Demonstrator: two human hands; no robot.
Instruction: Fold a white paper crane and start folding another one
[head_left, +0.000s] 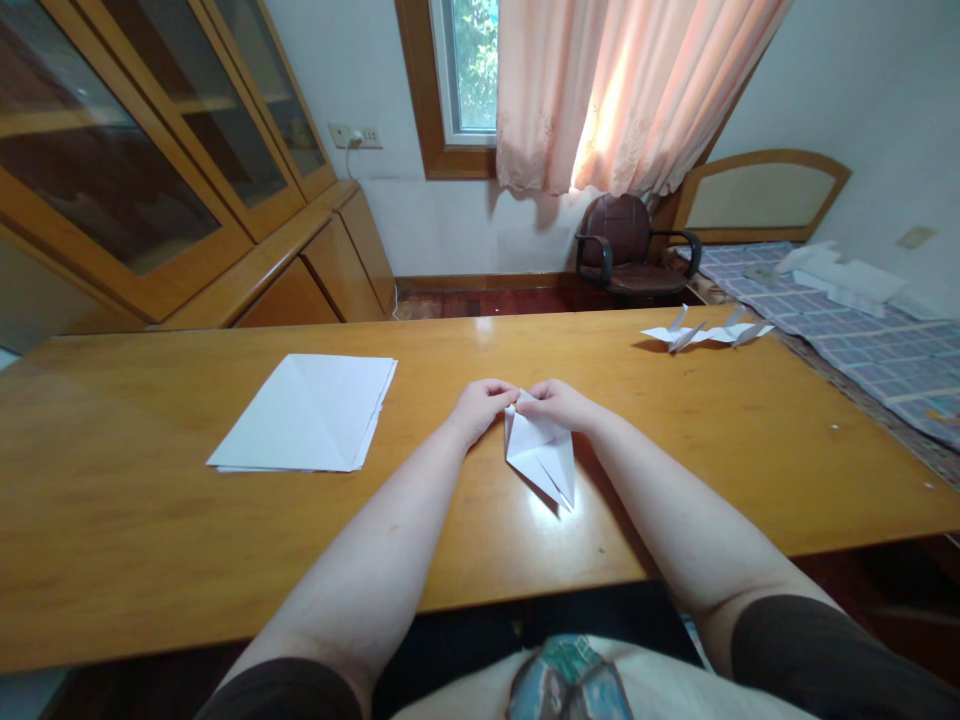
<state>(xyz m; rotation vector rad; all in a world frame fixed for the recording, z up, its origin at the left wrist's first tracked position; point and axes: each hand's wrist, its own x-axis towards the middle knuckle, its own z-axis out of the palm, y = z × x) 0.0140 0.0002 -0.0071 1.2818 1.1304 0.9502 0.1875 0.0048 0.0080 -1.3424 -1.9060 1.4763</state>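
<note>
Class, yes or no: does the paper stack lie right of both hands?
No, the paper stack lies to the left of the left hand.

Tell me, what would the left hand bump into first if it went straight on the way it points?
The white, pointy folded paper, which the left hand seems to be touching at its top. Right beside that comes the right hand, though depth there is hard to judge.
</note>
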